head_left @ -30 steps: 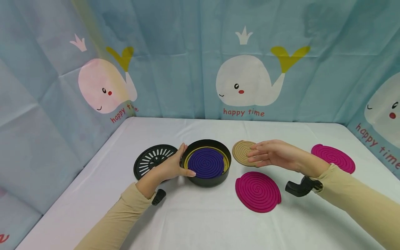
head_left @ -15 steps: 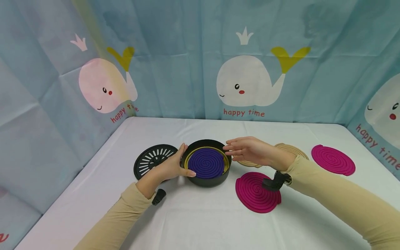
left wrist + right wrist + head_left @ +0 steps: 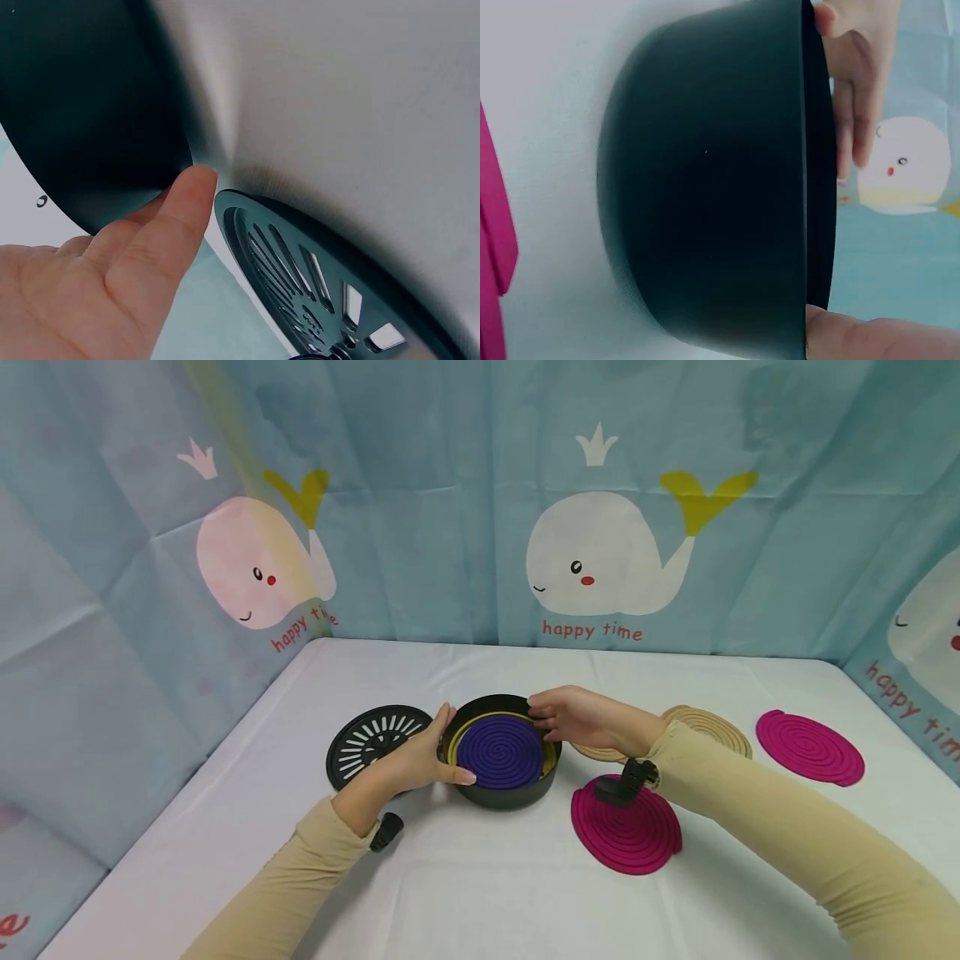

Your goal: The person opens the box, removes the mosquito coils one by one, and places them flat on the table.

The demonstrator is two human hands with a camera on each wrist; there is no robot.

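A black round container (image 3: 502, 800) holds a purple spiral coaster (image 3: 499, 752) lying over a yellow one (image 3: 550, 762). My left hand (image 3: 408, 760) grips the container's left side, its thumb at the near rim and its fingers farther back. In the left wrist view, a digit touches the dark outer wall (image 3: 90, 97). My right hand (image 3: 581, 718) reaches over the right rim with its fingers extended, tips close to the coasters' right edge. Whether those tips touch a coaster is hidden. At the bottom of the right wrist view, one digit (image 3: 877, 337) crosses the rim.
A black slotted lid (image 3: 367, 747) lies behind the left hand. Two beige spiral coasters, one farther right (image 3: 708, 727), lie partly under the right arm. Magenta coasters rest at front right (image 3: 630, 835) and far right (image 3: 810, 747). A whale-print curtain (image 3: 420, 527) hangs behind the white table (image 3: 480, 893).
My right hand has moved left from above the beige coasters to the container's right rim, uncovering the second beige coaster. The left hand keeps its hold on the container.
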